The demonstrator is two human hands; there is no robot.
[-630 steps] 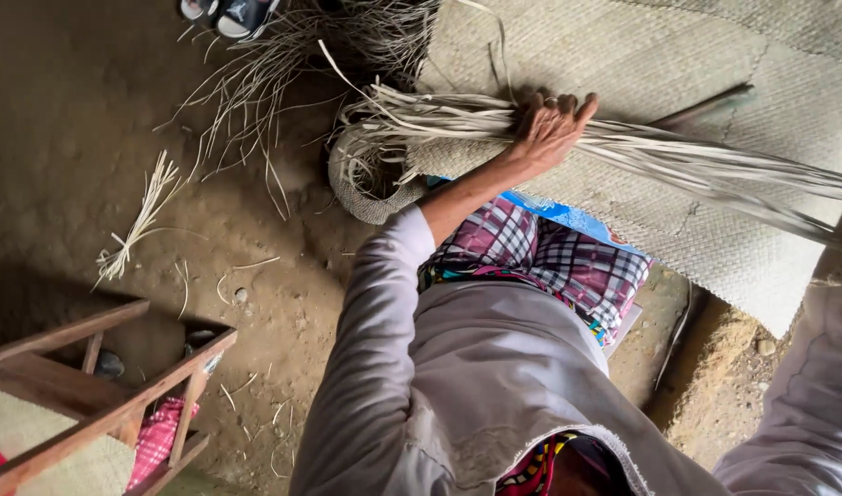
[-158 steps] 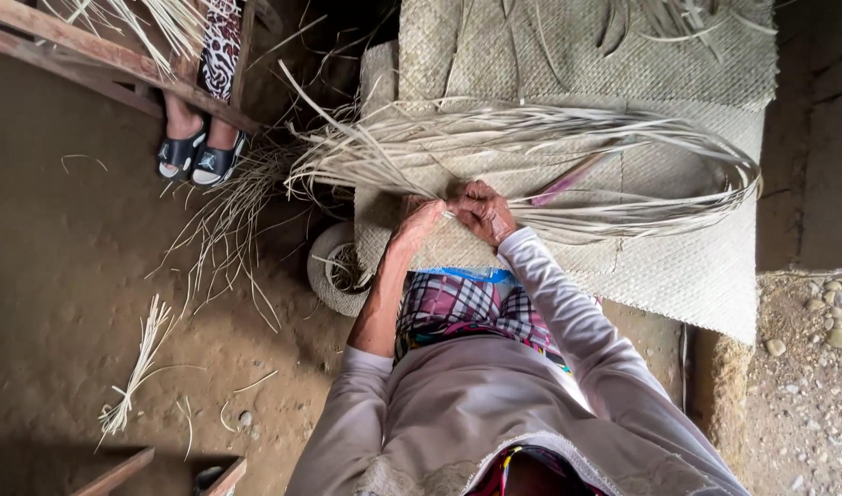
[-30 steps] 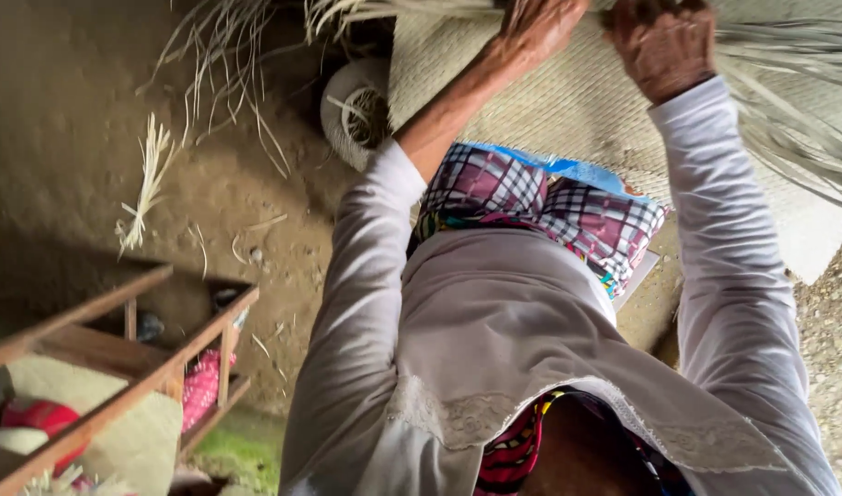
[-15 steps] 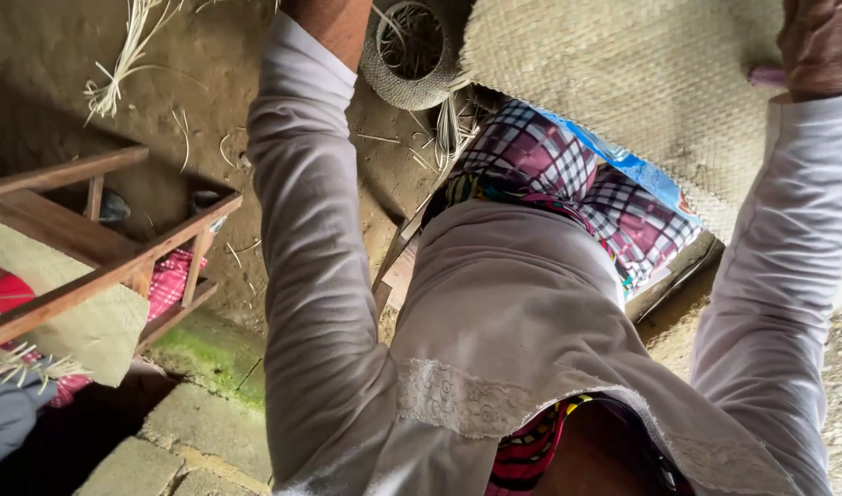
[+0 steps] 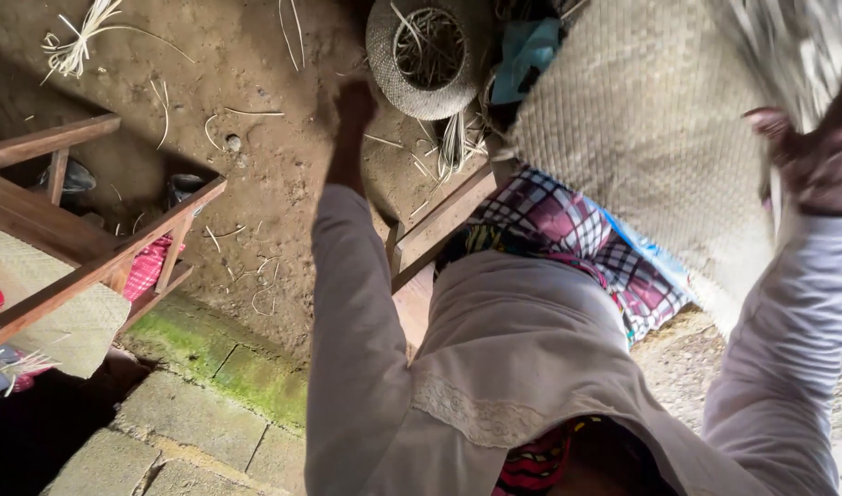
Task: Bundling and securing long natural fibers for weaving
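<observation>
My left hand [image 5: 355, 103] is stretched down toward the dirt floor, just left of a round coiled woven ring [image 5: 427, 57]. It is dark and blurred, so its fingers cannot be read. My right hand [image 5: 809, 158] is raised at the right edge, closed around a blurred bundle of pale reed strands [image 5: 786, 48]. Under it lies a large woven mat [image 5: 650, 138]. Between my arms are my pale long-sleeved top and a checked cloth [image 5: 568, 230] over my lap.
A wooden frame with a woven seat [image 5: 67, 266] stands at the left. Loose reed strands [image 5: 76, 41] lie scattered on the dirt floor. Mossy concrete blocks [image 5: 209, 367] edge the floor below. A wooden plank [image 5: 444, 216] lies beside my leg.
The view has swung further toward the left and down. My left arm now reaches beside the coiled ring, while my right hand stays up at the right edge with the strands.
</observation>
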